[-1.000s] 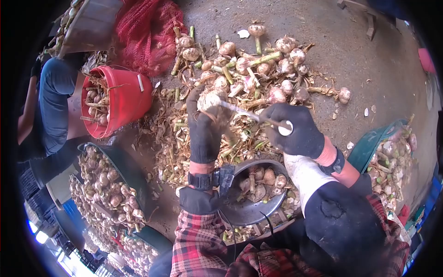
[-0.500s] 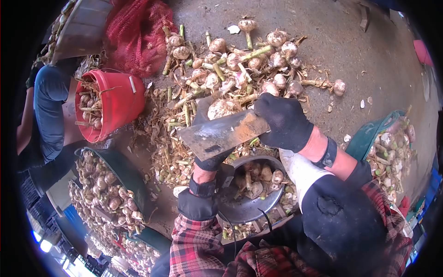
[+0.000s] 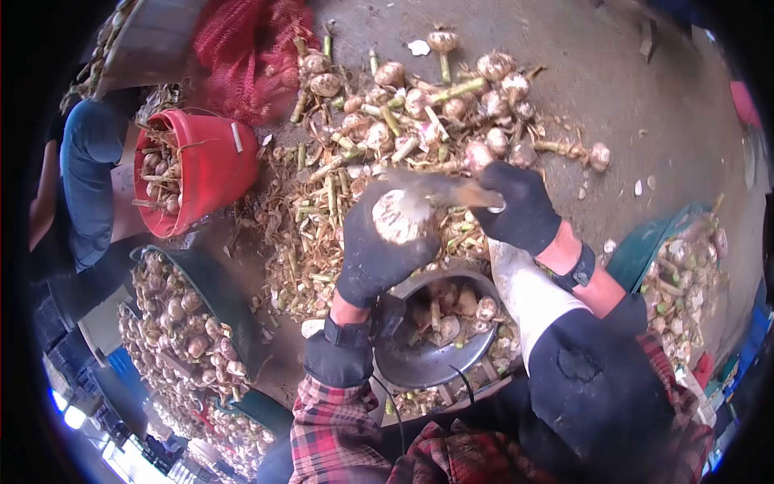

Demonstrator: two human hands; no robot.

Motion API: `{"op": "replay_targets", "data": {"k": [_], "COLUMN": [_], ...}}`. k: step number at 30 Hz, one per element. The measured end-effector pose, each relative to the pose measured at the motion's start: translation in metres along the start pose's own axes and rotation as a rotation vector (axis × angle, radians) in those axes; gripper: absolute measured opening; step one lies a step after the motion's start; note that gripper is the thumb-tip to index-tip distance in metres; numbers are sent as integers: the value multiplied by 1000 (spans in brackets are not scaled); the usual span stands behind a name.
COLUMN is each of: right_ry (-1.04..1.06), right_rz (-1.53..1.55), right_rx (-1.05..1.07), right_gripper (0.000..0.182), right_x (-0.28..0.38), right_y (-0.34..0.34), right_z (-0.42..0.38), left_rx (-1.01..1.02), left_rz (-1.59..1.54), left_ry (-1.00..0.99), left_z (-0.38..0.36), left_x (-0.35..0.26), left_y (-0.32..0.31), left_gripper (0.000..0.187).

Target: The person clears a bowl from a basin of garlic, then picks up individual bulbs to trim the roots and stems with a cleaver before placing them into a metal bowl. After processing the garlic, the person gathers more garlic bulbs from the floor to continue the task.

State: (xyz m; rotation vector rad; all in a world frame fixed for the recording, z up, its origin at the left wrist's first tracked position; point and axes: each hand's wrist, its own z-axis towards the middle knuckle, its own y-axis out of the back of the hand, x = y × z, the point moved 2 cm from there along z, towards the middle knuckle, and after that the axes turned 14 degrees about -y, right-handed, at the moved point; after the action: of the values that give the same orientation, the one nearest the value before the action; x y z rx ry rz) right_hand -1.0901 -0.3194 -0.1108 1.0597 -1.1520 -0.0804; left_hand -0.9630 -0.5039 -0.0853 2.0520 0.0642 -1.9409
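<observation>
My left hand (image 3: pixel 367 254), in a black glove, is wrapped round a garlic bulb (image 3: pixel 400 216) whose pale root end faces up. Gripped in my gloved right hand (image 3: pixel 520 211) is a broad-bladed knife (image 3: pixel 439 190), seen nearly edge-on, its blade smeared by motion and close to the bulb. Below both hands, a metal bowl (image 3: pixel 411 369) holds several trimmed garlic bulbs. Beyond the hands lies a heap of garlic with stalks (image 3: pixel 427 113) on the ground, with stalk cuttings (image 3: pixel 310 234) strewn to its left.
A red bucket (image 3: pixel 216 165) with garlic stands tilted at left, beside another person's leg (image 3: pixel 93 185). A red mesh sack (image 3: pixel 250 64) lies behind it. Green tubs full of garlic stand at lower left (image 3: pixel 214 302) and at right (image 3: pixel 657 238).
The knife has turned from showing its flat face to nearly edge-on. My left hand has rolled, bringing the bulb's root end into view; my right hand has shifted slightly right.
</observation>
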Motion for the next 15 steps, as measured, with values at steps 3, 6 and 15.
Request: {"op": "replay_targets", "data": {"k": [3, 6, 15], "right_ry": [151, 5, -365], "right_rz": [50, -55, 224], "right_rx": [91, 96, -115], "right_gripper": [38, 33, 7], "right_x": [25, 4, -1], "right_y": [0, -14, -12], "right_z": [-5, -8, -3], "left_rx": [100, -44, -584], "left_rz": [-54, 47, -795], "left_ry": [-74, -48, 106], "left_z": [-18, -7, 1], "left_x": [38, 13, 5], "left_y": [-3, -7, 5], "left_gripper": [24, 44, 41]}}
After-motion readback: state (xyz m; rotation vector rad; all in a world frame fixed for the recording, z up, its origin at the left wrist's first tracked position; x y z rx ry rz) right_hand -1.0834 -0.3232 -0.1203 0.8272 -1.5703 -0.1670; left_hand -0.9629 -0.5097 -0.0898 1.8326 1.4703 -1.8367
